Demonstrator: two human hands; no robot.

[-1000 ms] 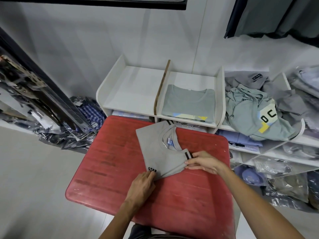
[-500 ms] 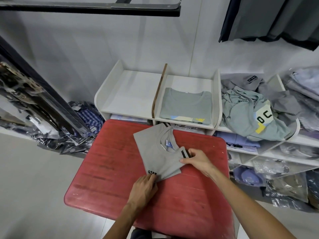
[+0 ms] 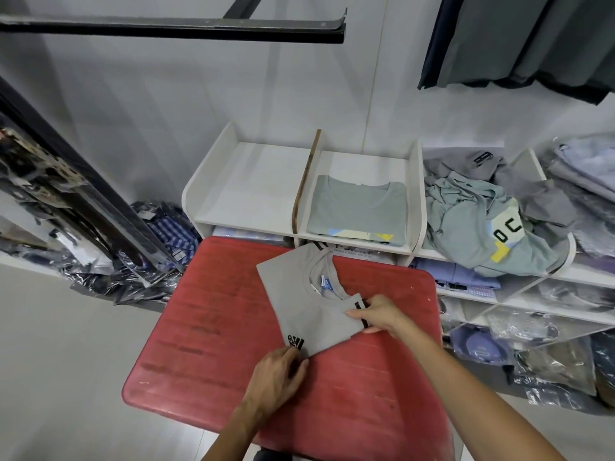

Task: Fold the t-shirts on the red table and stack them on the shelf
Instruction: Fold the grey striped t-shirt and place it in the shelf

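**Asker:** Which step are you on?

**Me:** The fold looks done. A grey t-shirt (image 3: 309, 304) lies folded on the red table (image 3: 206, 327). My left hand (image 3: 276, 377) pinches its near corner by the black logo; my right hand (image 3: 379, 314) grips the striped edge.

**Asker:** What comes next?

**Me:** I judge I must lift it level, so the fold holds, and carry it to the white shelf (image 3: 253, 188) just beyond.

**Asker:** And the room?

**Me:** One shelf bay holds a folded green shirt (image 3: 359, 207); the next holds a loose heap (image 3: 492, 221). Bagged clothes (image 3: 133, 271) lie on the floor.
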